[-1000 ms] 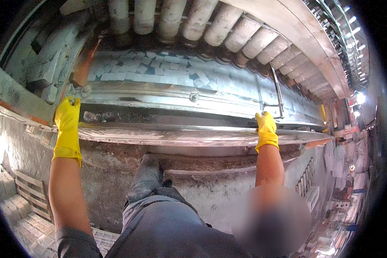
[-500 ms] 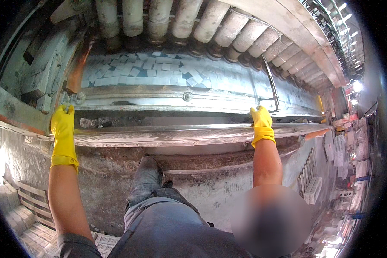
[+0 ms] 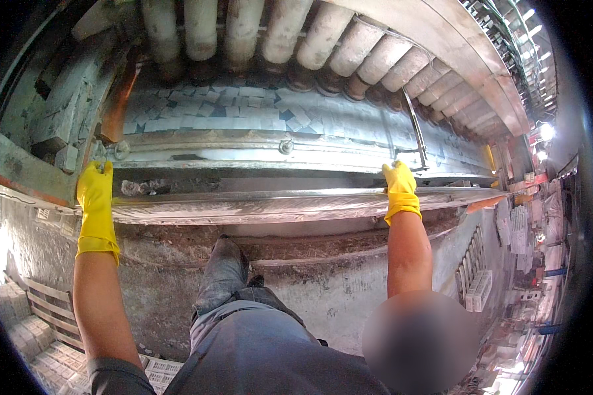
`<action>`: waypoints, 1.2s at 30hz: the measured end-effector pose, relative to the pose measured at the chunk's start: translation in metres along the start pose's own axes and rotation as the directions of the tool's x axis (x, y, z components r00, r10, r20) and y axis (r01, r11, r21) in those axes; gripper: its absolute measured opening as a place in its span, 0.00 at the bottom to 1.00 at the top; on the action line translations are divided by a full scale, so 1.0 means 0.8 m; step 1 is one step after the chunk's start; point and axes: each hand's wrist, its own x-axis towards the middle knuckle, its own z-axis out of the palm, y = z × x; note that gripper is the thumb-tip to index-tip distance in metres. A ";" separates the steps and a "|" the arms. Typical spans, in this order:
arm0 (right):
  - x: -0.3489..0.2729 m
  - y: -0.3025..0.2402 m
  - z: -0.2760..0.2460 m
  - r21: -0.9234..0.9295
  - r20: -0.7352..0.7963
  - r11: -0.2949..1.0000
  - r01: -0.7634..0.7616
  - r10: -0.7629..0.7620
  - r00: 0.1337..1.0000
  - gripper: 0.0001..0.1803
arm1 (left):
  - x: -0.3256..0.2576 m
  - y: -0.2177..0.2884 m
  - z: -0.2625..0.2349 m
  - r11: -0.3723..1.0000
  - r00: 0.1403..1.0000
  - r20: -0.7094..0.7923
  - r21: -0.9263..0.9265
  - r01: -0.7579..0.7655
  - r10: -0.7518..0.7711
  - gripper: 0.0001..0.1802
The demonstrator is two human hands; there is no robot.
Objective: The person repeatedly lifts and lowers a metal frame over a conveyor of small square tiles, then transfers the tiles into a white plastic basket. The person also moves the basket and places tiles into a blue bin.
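Pale metal ledge (image 3: 244,155), long axis nine-to-three o'clock, lies at twelve o'clock from the body. Left hand (image 3: 95,181), yellow-gloved, is at its nine-o'clock end; right hand (image 3: 401,186), toward three. Both curl, equally near; grip cannot be told.

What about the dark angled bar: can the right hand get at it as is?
Likely yes: the right hand looks close to the lower end of the dark angled bar, and nothing visible blocks the way.
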 end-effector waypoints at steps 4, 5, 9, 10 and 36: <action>-0.002 -0.003 -0.002 -0.005 -0.003 1.000 -0.002 0.002 1.000 0.37 | 0.005 -0.005 0.006 1.000 1.000 -0.001 0.024 -0.012 0.012 0.28; -0.003 -0.002 -0.003 -0.001 -0.006 1.000 -0.005 0.005 1.000 0.37 | 0.004 -0.004 0.008 1.000 1.000 -0.012 0.024 -0.014 0.014 0.28; -0.019 -0.025 -0.021 -0.008 0.010 1.000 -0.016 0.016 1.000 0.37 | -0.003 -0.003 0.000 1.000 1.000 -0.010 -0.018 0.002 -0.002 0.28; -0.027 -0.036 -0.026 -0.015 0.018 1.000 -0.018 0.018 1.000 0.37 | -0.004 -0.006 0.000 1.000 1.000 -0.022 -0.001 -0.003 0.003 0.28; 0.065 0.043 0.038 0.009 -0.104 0.987 0.163 -0.161 0.981 0.36 | -0.005 -0.001 -0.005 1.000 0.993 -0.119 -0.003 -0.007 0.007 0.31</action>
